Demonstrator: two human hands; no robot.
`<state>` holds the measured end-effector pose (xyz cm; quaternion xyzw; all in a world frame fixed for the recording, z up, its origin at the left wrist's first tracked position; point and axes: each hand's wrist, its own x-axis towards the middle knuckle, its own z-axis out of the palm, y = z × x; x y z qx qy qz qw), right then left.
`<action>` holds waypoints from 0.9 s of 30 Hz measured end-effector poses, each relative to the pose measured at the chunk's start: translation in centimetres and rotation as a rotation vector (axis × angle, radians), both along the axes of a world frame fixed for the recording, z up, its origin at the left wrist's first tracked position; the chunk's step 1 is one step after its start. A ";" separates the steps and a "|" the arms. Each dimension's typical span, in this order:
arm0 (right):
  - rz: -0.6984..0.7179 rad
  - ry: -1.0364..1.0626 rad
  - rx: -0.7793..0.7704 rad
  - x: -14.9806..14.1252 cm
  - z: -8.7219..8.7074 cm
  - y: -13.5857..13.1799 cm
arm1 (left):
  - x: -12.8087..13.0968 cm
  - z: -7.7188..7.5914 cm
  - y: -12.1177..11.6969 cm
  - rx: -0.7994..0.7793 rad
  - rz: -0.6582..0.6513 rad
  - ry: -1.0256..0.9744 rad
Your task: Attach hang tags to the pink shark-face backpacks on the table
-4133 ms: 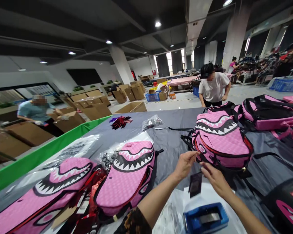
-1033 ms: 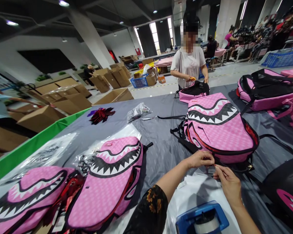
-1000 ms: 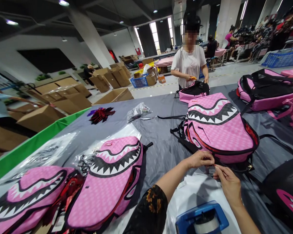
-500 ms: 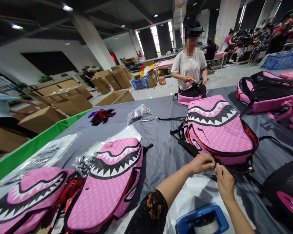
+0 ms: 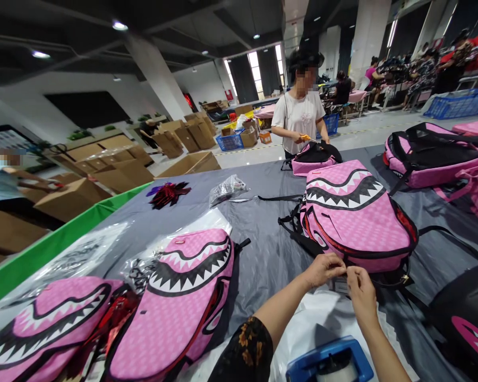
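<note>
My left hand (image 5: 322,269) and my right hand (image 5: 358,285) meet in a pinch at the near bottom edge of a pink backpack (image 5: 352,215) printed with a shark mouth. Both hands have their fingers pressed together on something small; a pale tag (image 5: 340,286) peeks out just below them. The backpack lies on the grey table cover (image 5: 271,239) with its black straps trailing left. A blue holder (image 5: 329,363) with a white spool stands near my right forearm, on white plastic bags (image 5: 318,318).
Two more pink shark backpacks (image 5: 179,302) lie at the left, partly in clear bags. Red tags (image 5: 168,193) and a clear bag (image 5: 227,188) lie farther off. Other pink and black backpacks (image 5: 434,154) sit at the right. A person (image 5: 298,114) stands across the table handling a bag. Cardboard boxes (image 5: 115,170) line the floor.
Earlier my hands held a dark tag up in the air; they have since come down to the backpack's near edge and closed together there. The person opposite has straightened up over a bag.
</note>
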<state>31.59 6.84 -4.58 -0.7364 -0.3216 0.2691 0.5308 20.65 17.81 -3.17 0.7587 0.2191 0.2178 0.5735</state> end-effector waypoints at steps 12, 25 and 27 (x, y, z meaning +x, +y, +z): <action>-0.017 0.031 0.016 0.0 -0.1 0.1 | 0.3 -0.4 -0.5 -0.300 0.053 -0.105; -0.036 0.023 -0.022 0.1 0.4 0.3 | 0.9 -0.5 -0.8 -0.313 0.104 -0.107; -0.017 0.025 -0.021 0.1 0.6 0.3 | 1.0 -0.6 -0.9 -0.313 0.116 -0.108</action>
